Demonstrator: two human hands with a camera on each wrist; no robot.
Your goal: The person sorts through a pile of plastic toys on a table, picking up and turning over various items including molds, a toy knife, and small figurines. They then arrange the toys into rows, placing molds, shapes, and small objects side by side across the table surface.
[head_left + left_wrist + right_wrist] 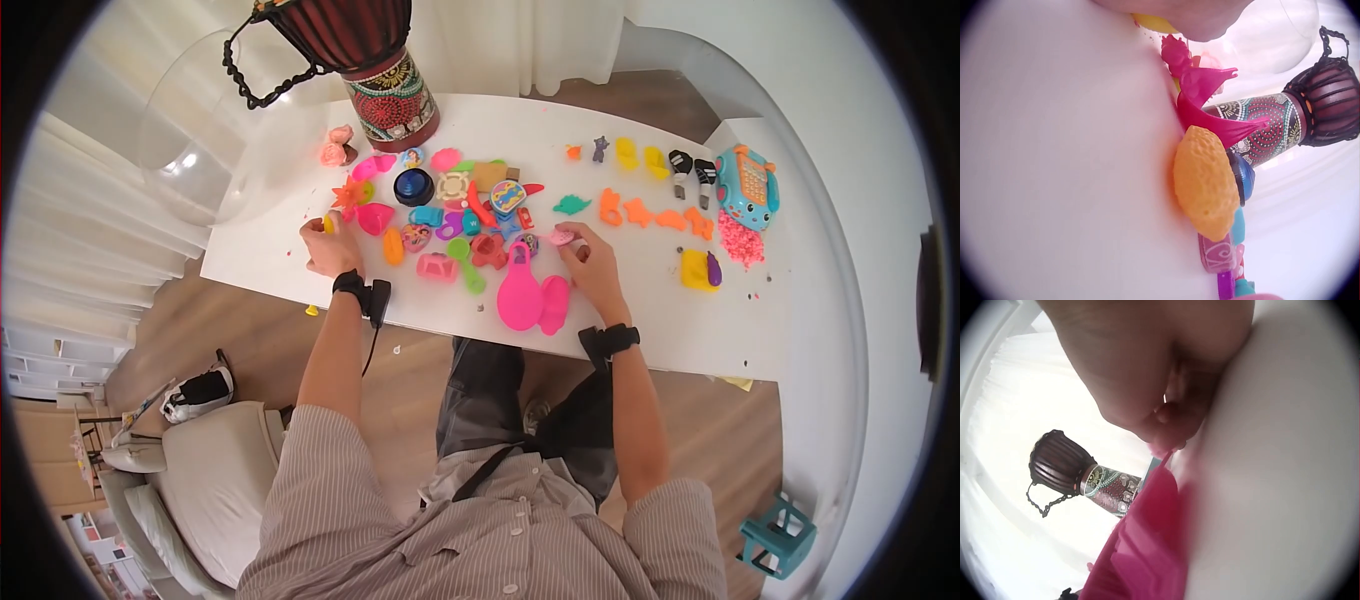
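At the table's left side, my left hand pinches a small yellow piece; in the left wrist view the yellow piece is partly hidden under the hand. Beside that hand lie a bright pink toy with pointed ends and an orange bumpy toy. My right hand, right of the toy pile, has its thumb and fingers on a small pale pink piece. Just left of that hand, a large pink spoon-shaped toy overlaps another pink piece.
A drum stands at the table's back edge, near a blue dome-shaped object. Orange shapes form a row on the right. Farther right are a toy telephone, pink bits and a yellow block.
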